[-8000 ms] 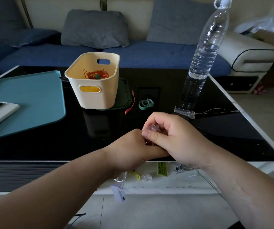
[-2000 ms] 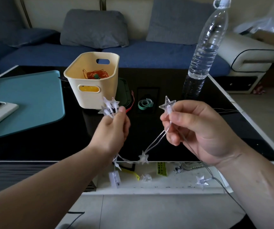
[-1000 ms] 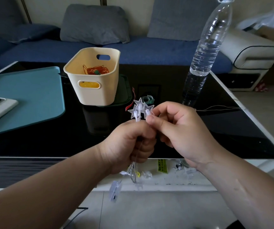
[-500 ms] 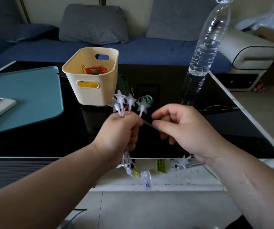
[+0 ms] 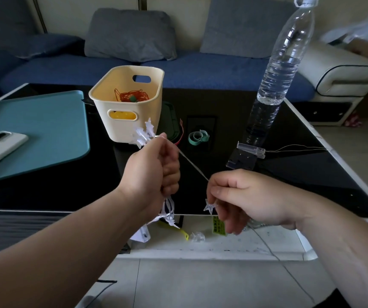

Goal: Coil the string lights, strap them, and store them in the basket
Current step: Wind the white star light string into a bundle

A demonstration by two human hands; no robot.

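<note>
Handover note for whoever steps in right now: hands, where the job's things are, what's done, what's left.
Left hand: grips the gathered loops of the string lights, stars sticking out above the fist.
Right hand: pinches the wire beside one star; the wire runs taut between the hands.
Clear case: on the table, its wire trailing off to the right.
Basket: on the table, an orange coil inside.
Green strap: lies to its right, unused.
Done: part of the string gathered.
Left: gather the rest, strap it, put it in the basket.
</note>
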